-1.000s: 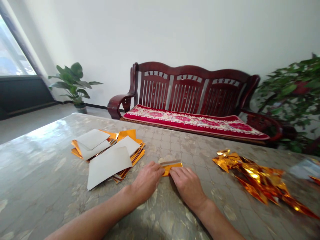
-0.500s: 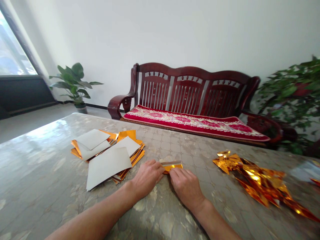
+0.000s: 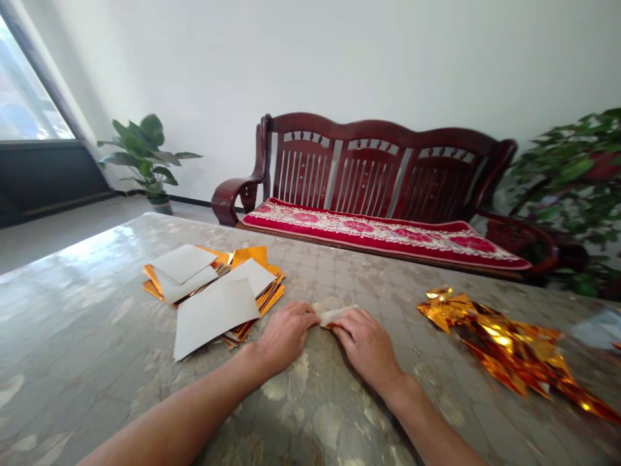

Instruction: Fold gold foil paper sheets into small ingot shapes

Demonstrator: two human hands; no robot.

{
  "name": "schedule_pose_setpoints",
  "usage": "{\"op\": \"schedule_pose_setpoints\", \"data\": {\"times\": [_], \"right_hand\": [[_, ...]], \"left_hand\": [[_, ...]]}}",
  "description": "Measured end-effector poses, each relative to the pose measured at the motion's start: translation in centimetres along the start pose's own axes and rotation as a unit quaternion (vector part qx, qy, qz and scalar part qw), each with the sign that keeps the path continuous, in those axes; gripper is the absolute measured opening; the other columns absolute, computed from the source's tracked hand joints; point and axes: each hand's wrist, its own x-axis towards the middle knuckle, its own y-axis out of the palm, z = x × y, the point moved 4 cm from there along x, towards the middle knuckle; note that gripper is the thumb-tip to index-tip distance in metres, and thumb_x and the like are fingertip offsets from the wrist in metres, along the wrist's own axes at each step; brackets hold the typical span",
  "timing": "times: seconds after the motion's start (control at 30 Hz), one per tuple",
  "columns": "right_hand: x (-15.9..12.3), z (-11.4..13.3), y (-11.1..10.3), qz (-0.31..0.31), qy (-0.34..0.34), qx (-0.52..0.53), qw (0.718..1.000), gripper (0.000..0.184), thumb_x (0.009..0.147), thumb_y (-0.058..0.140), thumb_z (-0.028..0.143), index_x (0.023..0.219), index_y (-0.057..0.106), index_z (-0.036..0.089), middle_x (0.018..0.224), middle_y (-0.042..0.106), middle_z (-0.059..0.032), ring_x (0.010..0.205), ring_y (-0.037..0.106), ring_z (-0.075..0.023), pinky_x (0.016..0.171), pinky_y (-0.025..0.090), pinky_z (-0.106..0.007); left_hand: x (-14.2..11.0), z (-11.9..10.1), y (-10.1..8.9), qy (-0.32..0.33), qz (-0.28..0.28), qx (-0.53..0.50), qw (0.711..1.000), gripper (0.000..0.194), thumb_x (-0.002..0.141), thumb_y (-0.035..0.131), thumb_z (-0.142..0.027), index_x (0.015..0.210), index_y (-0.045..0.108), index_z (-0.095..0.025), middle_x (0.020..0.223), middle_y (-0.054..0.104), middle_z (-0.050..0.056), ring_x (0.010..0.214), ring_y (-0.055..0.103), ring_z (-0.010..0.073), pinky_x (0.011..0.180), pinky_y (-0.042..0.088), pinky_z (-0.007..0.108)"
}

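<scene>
A sheet of gold foil paper (image 3: 336, 314), partly folded with its pale back showing, lies on the table between my hands. My left hand (image 3: 290, 330) is closed, its fingertips at the sheet's left end. From the other side my right hand (image 3: 365, 340) grips the sheet, thumb below and fingers over it; a bit of gold shows by the thumb. Left of my hands lies a loose stack of gold foil sheets (image 3: 218, 310), several with their pale backs up. Off to the right is a heap of folded gold foil pieces (image 3: 495, 336).
The patterned table (image 3: 295, 421) spans the foreground. Beyond its far edge stands a dark wooden bench (image 3: 369, 162) with a red floral cover (image 3: 339, 223). Potted plants (image 3: 145, 158) flank it, and a clear plastic piece (image 3: 599, 329) lies at the table's right.
The sheet between my hands showed a gold strip and now shows mostly its pale back. My right hand has turned slightly on it. The view has shifted a little.
</scene>
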Motion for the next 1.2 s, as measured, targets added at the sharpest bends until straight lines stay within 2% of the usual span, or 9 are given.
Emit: {"op": "schedule_pose_setpoints", "data": {"times": [0.1, 0.23, 0.37, 0.53, 0.77, 0.97, 1.2], "right_hand": [[-0.13, -0.14, -0.09, 0.006, 0.018, 0.012, 1.000, 0.016, 0.095, 0.055, 0.025, 0.091, 0.071, 0.026, 0.090, 0.068, -0.0012, 0.091, 0.059, -0.0189, 0.080, 0.044, -0.030], [-0.37, -0.25, -0.34, -0.002, 0.042, -0.004, 0.999, 0.018, 0.095, 0.054, 0.025, 0.091, 0.071, 0.027, 0.088, 0.070, -0.0006, 0.089, 0.060, -0.0187, 0.077, 0.044, -0.029], [-0.35, -0.23, -0.37, -0.008, 0.041, -0.016, 0.999, 0.017, 0.094, 0.052, 0.020, 0.093, 0.068, 0.026, 0.091, 0.071, -0.0005, 0.088, 0.061, -0.0184, 0.077, 0.043, -0.030], [-0.25, 0.17, -0.41, -0.006, 0.040, -0.047, 0.998, 0.015, 0.092, 0.055, 0.020, 0.083, 0.067, 0.022, 0.087, 0.066, -0.0037, 0.090, 0.055, -0.0212, 0.079, 0.041, -0.032], [-0.43, 0.42, -0.42, 0.020, 0.040, -0.065, 0.997, 0.013, 0.092, 0.055, 0.018, 0.082, 0.064, 0.021, 0.089, 0.063, -0.0043, 0.089, 0.053, -0.0209, 0.077, 0.041, -0.031], [-0.12, 0.52, -0.65, 0.025, 0.049, -0.086, 0.995, 0.016, 0.094, 0.056, 0.029, 0.083, 0.065, 0.023, 0.089, 0.065, -0.0026, 0.089, 0.056, -0.0209, 0.075, 0.040, -0.032], [-0.14, 0.12, -0.21, 0.006, 0.068, -0.050, 0.996, 0.021, 0.095, 0.053, 0.027, 0.080, 0.067, 0.024, 0.085, 0.065, -0.0029, 0.088, 0.055, -0.0206, 0.076, 0.040, -0.031]], "left_hand": [[0.16, 0.61, -0.28, -0.007, 0.016, 0.000, 1.000, 0.037, 0.089, 0.046, -0.009, 0.110, 0.071, -0.026, 0.106, 0.066, 0.004, 0.099, 0.059, 0.0188, 0.089, 0.047, 0.029], [0.14, 0.32, -0.81, 0.020, 0.020, 0.006, 1.000, 0.041, 0.087, 0.046, -0.009, 0.113, 0.070, -0.029, 0.111, 0.064, 0.003, 0.100, 0.057, 0.0192, 0.090, 0.046, 0.031], [0.03, -0.12, -1.04, 0.042, 0.023, 0.014, 0.999, 0.040, 0.088, 0.048, -0.010, 0.115, 0.069, -0.030, 0.111, 0.064, 0.003, 0.099, 0.056, 0.0195, 0.092, 0.044, 0.032], [0.06, -0.19, -0.97, 0.039, 0.029, 0.028, 0.998, 0.037, 0.088, 0.050, -0.012, 0.113, 0.070, -0.029, 0.110, 0.065, 0.002, 0.097, 0.055, 0.0202, 0.090, 0.044, 0.033], [0.08, -0.31, -0.80, 0.049, 0.032, 0.037, 0.998, 0.036, 0.089, 0.050, -0.011, 0.111, 0.071, -0.029, 0.109, 0.066, 0.002, 0.095, 0.055, 0.0200, 0.087, 0.044, 0.033], [0.10, -0.23, -0.78, 0.068, 0.029, 0.012, 0.997, 0.037, 0.091, 0.047, -0.011, 0.112, 0.071, -0.030, 0.108, 0.067, 0.002, 0.095, 0.056, 0.0187, 0.088, 0.043, 0.032], [0.32, 0.07, -0.65, 0.071, 0.031, -0.004, 0.997, 0.037, 0.090, 0.048, -0.010, 0.110, 0.072, -0.029, 0.105, 0.069, 0.002, 0.098, 0.058, 0.0179, 0.089, 0.044, 0.031]]}}
